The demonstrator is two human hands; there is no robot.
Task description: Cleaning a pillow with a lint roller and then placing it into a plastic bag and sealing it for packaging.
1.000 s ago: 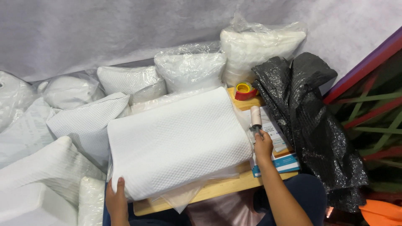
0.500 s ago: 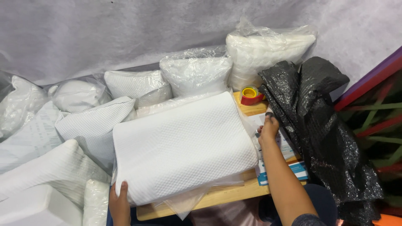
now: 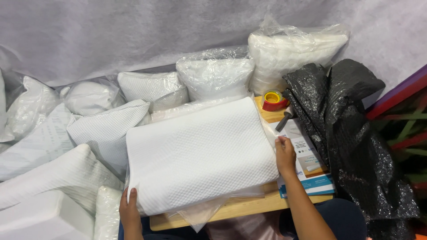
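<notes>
Both hands on white textured pillow (image 3: 200, 155), lying flat on wooden tabletop (image 3: 249, 206).
Left hand (image 3: 129, 209) grips its near-left corner; right hand (image 3: 284, 153) grasps its right edge. Tape roll (image 3: 273, 101) and leaflets (image 3: 307, 164) lie beside.

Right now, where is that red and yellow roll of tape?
In the head view, the tape roll sits at the far right corner of the wooden board, just beyond the white pillow and beside the black plastic bag.
</notes>
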